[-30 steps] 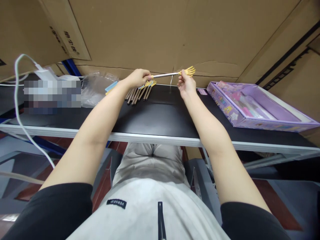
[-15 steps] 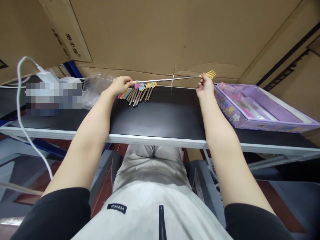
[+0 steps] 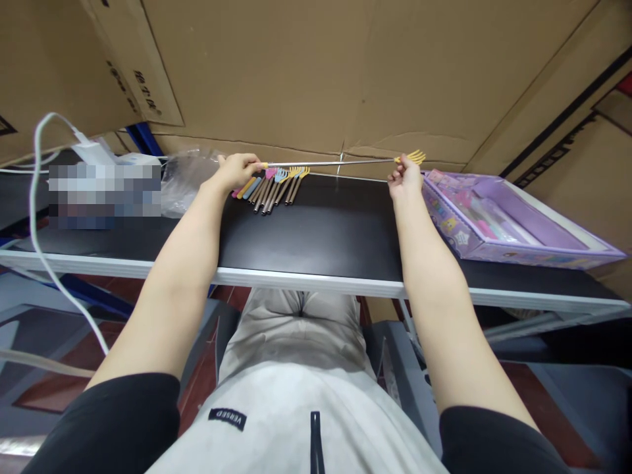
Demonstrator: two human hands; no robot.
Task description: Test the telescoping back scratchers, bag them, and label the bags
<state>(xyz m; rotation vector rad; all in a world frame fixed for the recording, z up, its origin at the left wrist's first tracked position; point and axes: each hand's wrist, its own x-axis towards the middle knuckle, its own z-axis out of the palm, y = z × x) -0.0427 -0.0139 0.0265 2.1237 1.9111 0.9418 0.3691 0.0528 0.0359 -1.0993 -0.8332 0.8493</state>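
A telescopic back scratcher (image 3: 328,163) with a thin metal rod and a yellow claw head is stretched out between my two hands, level above the table. My left hand (image 3: 241,170) is closed on its yellow handle end. Just below the claw, my right hand (image 3: 407,176) pinches the other end. Under the rod, near my left hand, lies a row of several shortened back scratchers (image 3: 276,187) with pink, blue and yellow claws and brownish metal shafts. Coloured handles of a few others show beside my left fingers.
On the right stands a purple open box (image 3: 513,253) with packaged items inside. At the left lie a clear plastic bag (image 3: 185,181), a blurred-out object (image 3: 103,194) and a white cable (image 3: 37,191). Cardboard (image 3: 276,72) rises behind the black table (image 3: 311,240).
The camera view has shifted slightly. My hands still hold the extended back scratcher at both ends, its claw end now a little lower in the picture.
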